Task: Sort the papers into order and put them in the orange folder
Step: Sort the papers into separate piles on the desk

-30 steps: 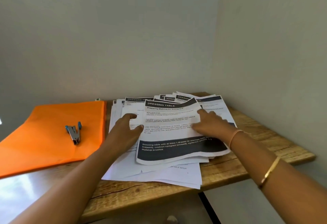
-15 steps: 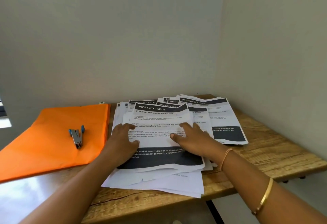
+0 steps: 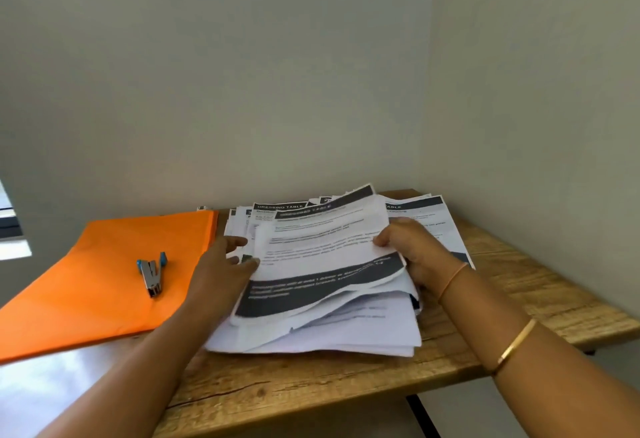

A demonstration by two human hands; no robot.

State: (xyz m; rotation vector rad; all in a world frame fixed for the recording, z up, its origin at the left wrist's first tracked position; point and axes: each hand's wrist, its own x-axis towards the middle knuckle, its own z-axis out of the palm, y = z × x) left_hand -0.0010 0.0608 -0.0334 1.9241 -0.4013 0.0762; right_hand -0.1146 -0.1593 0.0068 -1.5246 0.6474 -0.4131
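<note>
a closed orange folder (image 3: 100,285) lies flat on the desk (image 3: 311,392), a stapler (image 3: 151,273) on top. just beside it, the right hand (image 3: 412,254) grips the top sheets of the papers (image 3: 329,257); the left hand (image 3: 221,264) touches their left edge, grip unclear.

papers (image 3: 322,250): thin white paper is looking matt.
orange folder (image 3: 104,264): surface is looking matt and smooth.
stapler (image 3: 151,273): bare metal is gleaming, with blue plastic tips.
desk (image 3: 311,389): rough-grained wood is shining glossy at left.
</note>
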